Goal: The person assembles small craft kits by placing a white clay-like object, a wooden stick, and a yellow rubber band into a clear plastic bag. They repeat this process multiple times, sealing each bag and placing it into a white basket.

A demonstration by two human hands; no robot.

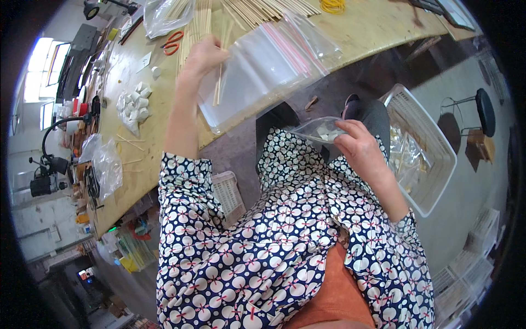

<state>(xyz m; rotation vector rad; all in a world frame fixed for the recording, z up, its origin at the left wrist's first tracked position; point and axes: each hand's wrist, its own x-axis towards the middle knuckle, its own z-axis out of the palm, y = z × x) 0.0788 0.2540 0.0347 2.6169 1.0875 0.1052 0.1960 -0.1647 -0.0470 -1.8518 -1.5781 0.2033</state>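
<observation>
My left hand (204, 56) is over the table with a few thin wooden sticks (218, 87) in its fingers. They hang down across a stack of clear zip-lock bags (254, 61) with red-striped seals. Just beyond that hand, more wooden sticks (201, 20) lie in a bundle. Above my lap, my right hand (356, 144) grips the rim of a clear plastic bag (314, 129). Its mouth gapes, and small white pieces (326, 132) show inside. Part of the bag is hidden behind my fingers.
Orange-handled scissors (172, 43) and a bag of white cylindrical pieces (134, 103) lie on the table (160, 164) to the left. A white plastic basket (441, 164) holding filled bags stands at my right. Another basket (228, 193) is below the table edge.
</observation>
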